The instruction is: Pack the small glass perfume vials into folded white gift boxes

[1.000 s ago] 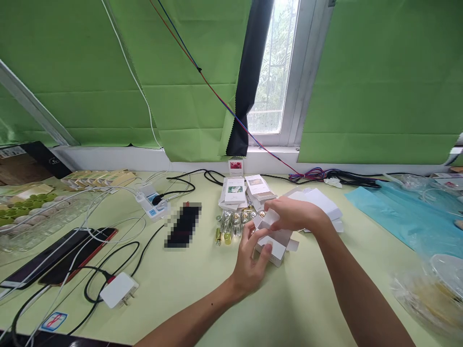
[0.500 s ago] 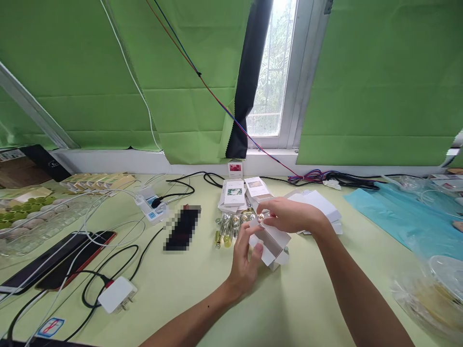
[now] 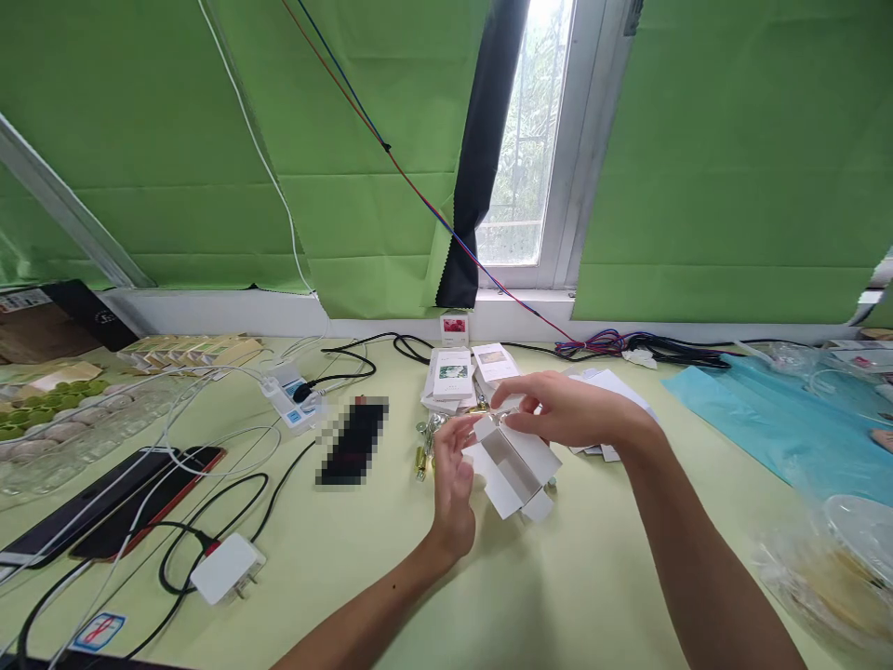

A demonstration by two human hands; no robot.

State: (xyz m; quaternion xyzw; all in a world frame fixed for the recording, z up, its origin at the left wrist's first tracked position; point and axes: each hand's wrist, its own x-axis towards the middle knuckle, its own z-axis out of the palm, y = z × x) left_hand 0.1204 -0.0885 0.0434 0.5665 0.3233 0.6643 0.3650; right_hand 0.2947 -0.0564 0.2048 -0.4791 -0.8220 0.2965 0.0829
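White thin-card box [image 3: 520, 465], oblong, open, flaps splayed, over smooth pale-green surface [image 3: 544, 596]. Right hand [image 3: 558, 408] arched at its far end, left hand [image 3: 455, 489] loosely cupped alongside; cannot tell either grip.

the right hand [image 3: 558, 409] covers the far end of the open white carton [image 3: 521, 461], so i can't make out its grip; the left hand [image 3: 455, 498] and the carton hide most of the little bottles [image 3: 420, 461] behind them; small print on the white boxes [image 3: 453, 372] is unreadable; the dark slab [image 3: 353, 442] is blurred into squares; the cardboard box [image 3: 32, 326] and blue sheet [image 3: 732, 400] run out of view at opposite sides.
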